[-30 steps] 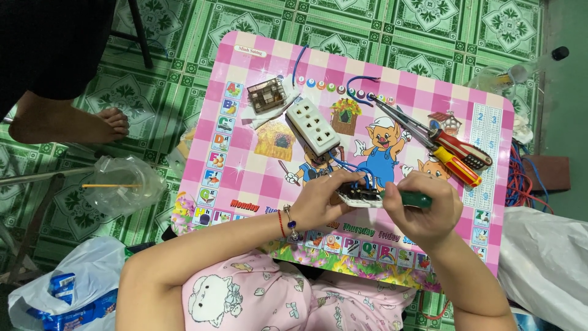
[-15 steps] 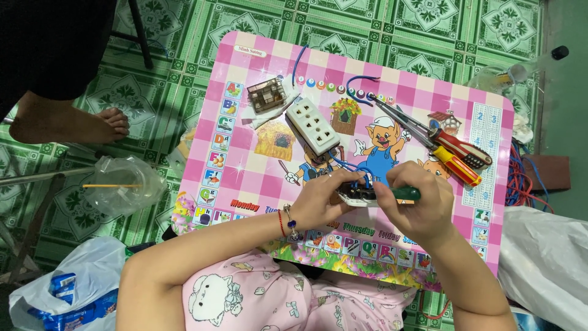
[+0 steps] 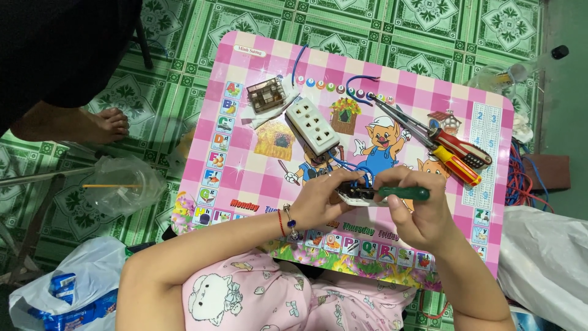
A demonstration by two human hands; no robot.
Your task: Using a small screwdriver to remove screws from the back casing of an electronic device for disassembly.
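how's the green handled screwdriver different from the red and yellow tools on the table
The green-handled screwdriver is gripped in the right hand, lying roughly level, its tip at the small white part that the left hand steadies. The red-handled tool and the yellow-handled tool lie untouched on the pink table, slanting side by side, with long metal shafts showing. Their handles are bright two-tone; the green one is plain. All three are hand tools with coloured handles.

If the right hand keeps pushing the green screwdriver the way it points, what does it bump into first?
The right hand aims the green-handled screwdriver leftward, so it would probably first meet the small white electrical part that the left hand holds.
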